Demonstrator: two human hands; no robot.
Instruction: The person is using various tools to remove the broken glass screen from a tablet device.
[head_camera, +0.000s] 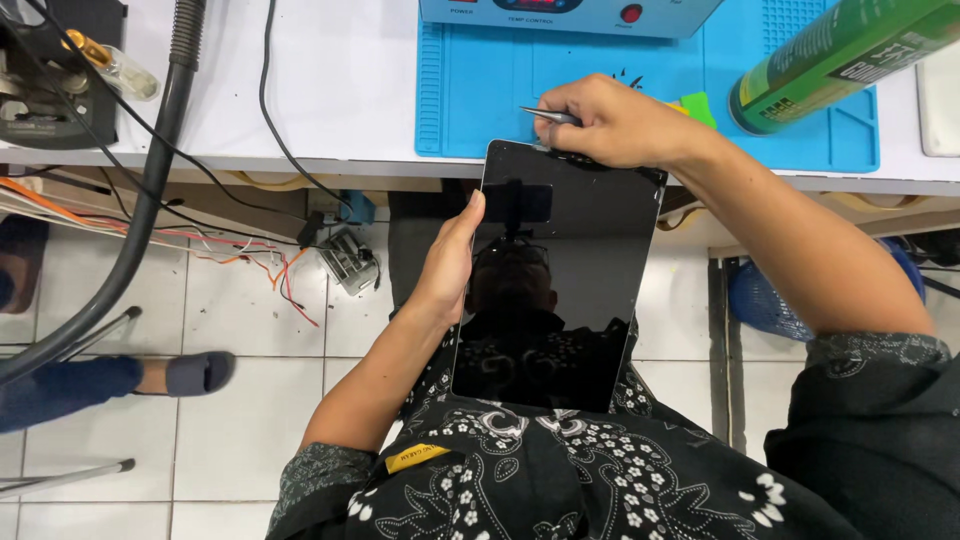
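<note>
**Tablet held at the worktop edge**

Head view: the left hand (447, 265) grips the left edge of a dark tablet (555, 275), which leans from the person's lap up to the edge of the white worktop (330, 80). The right hand (610, 122) is closed around thin metal tweezers (548, 115) at the tablet's top edge. A blue mat (480, 90) lies behind, with a green can (840, 55) lying tilted on its right side.

Left hand (447, 268) steadying dark tablet (555, 275), right hand (610, 122) pressing metal tweezers (548, 115) at its top edge
</note>
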